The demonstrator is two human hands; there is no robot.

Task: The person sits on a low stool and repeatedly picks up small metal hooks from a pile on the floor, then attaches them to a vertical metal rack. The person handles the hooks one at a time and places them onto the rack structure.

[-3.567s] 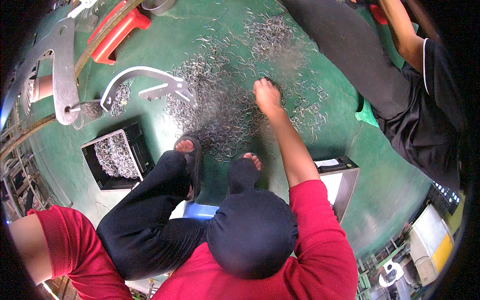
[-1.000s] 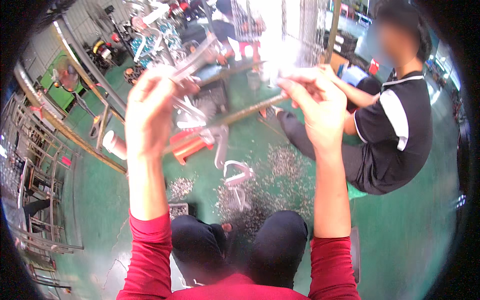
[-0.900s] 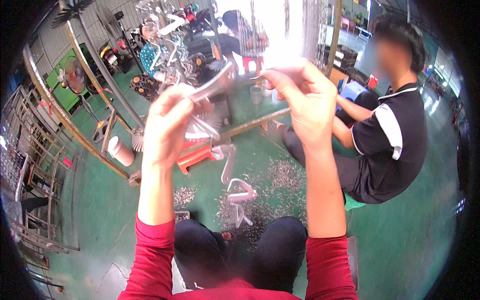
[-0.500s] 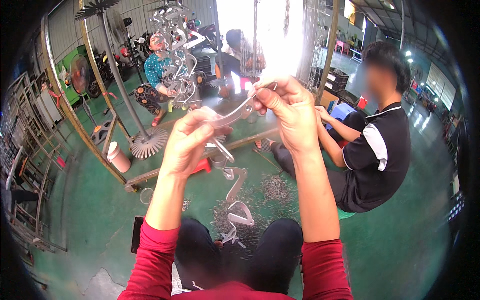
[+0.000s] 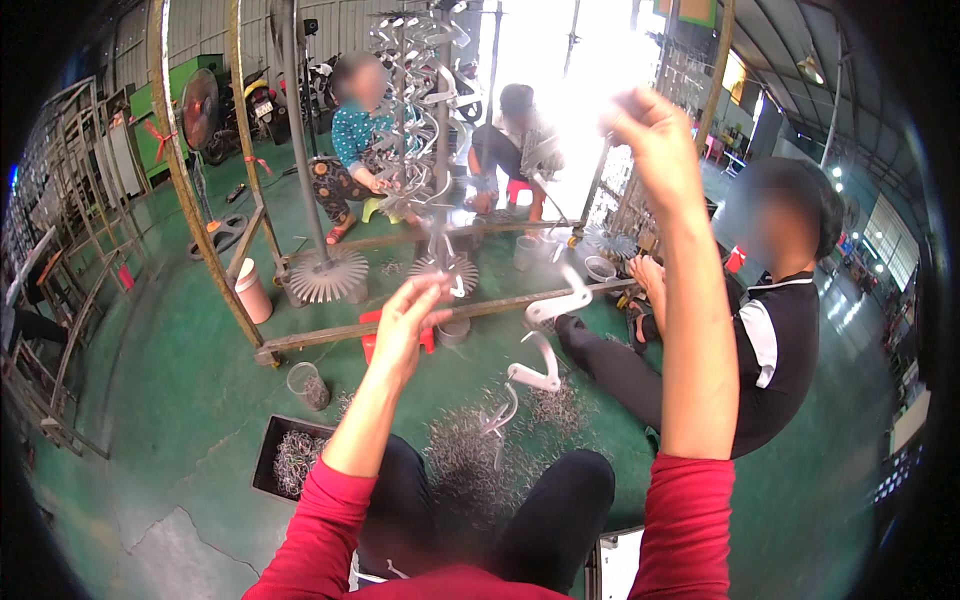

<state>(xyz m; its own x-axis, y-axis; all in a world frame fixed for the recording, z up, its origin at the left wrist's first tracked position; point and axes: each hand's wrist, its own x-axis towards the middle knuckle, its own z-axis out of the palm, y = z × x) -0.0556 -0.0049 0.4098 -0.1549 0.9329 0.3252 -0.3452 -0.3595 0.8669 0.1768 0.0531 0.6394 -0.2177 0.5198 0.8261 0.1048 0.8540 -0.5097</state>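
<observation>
My right hand (image 5: 655, 150) is raised high, its fingertips pinched together and washed out by the bright doorway. Below it dangles a chain of curved metal pieces (image 5: 537, 378), linked end to end; glare and blur hide its upper end. Lower and to the left, my left hand (image 5: 405, 325) is held up with loosely bent fingers apart, and I see nothing gripped in it. Under the chain, a heap of small wire pieces (image 5: 465, 455) lies on the floor between my knees. A black bin (image 5: 264, 455) of wire pieces sits left of my legs.
A rusty metal frame (image 5: 430, 320) stands ahead, with strings of metal pieces (image 5: 440, 90) behind it. A clear cup (image 5: 308, 388), a pink container (image 5: 254, 290) and a red stool (image 5: 372, 340) are nearby. A person in black (image 5: 790, 340) sits close at right; two people crouch beyond the frame.
My hands have come apart: the right has risen to the upper right, the left has let go of the curved piece and dropped slightly. The chain has swung up and right. My view has shifted.
</observation>
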